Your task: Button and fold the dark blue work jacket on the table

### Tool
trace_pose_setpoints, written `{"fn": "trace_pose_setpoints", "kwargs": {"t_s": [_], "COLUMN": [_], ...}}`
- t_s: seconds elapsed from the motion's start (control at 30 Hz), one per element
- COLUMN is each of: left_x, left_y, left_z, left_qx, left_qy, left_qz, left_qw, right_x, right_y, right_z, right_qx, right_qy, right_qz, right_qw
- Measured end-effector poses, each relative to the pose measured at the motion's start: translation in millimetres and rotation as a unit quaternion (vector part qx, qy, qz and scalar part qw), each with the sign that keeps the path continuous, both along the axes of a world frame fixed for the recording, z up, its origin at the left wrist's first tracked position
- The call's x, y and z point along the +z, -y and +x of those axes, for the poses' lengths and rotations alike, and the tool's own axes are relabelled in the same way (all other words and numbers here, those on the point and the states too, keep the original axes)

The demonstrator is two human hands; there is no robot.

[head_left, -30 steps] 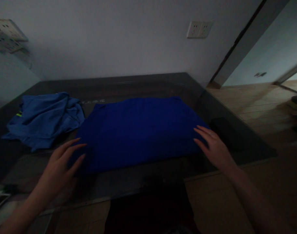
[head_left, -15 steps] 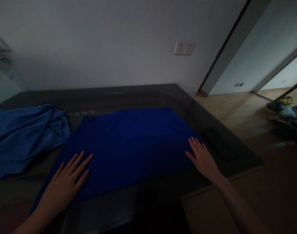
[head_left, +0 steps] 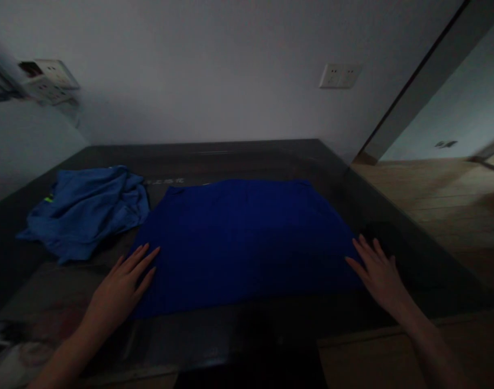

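A dark blue cloth garment [head_left: 242, 237] lies spread out on the dark table [head_left: 214, 156], mostly smooth, its full shape hard to make out in the dim light. On its left edge rests my left hand [head_left: 121, 283], palm down with the fingers stretched out. My right hand [head_left: 378, 273] lies flat at the garment's right edge, fingers spread. Neither hand grips anything. Left of the garment is a crumpled lighter blue cloth [head_left: 88, 208], apart from my hands.
A black object [head_left: 386, 246] lies on the table just beyond my right hand. Sockets [head_left: 340, 75] are on the wall behind, with a power strip [head_left: 48, 89] at the far left. Wooden floor [head_left: 412, 189] shows to the right.
The view has turned left, so everything sits farther right. My left hand has shifted toward the garment's left edge, and my right hand stays at the right edge. Both remain flat.
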State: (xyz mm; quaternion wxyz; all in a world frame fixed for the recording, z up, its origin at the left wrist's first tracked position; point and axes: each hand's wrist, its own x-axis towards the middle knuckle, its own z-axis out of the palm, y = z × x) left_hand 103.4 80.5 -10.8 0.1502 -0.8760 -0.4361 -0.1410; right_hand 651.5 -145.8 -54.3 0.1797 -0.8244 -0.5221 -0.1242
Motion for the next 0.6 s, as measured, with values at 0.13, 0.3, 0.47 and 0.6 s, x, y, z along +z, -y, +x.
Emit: {"fn": "trace_pose_setpoints", "kwargs": {"t_s": [0.13, 0.3, 0.47, 0.6], "left_x": [7.3, 31.4, 54.8, 52.7], "left_y": [6, 19, 15, 14], "left_z": [-34, -70, -68, -45], "left_qx": [0.004, 0.124, 0.168, 0.205], "left_qy": [0.012, 0.081, 0.17, 0.189], "left_qz": [-0.002, 0.115, 0.02, -0.116], "left_qw": [1.0, 0.982, 0.971, 0.953], "right_x": [5, 27, 55, 52], "right_y": [6, 7, -16, -41], "right_z": [1, -2, -10, -9], "right_qx": [0.005, 0.028, 0.086, 0.118], "right_qy": [0.003, 0.017, 0.033, 0.034], "right_qz": [0.069, 0.128, 0.159, 0.117], "right_qw": [0.998, 0.991, 0.983, 0.986]}}
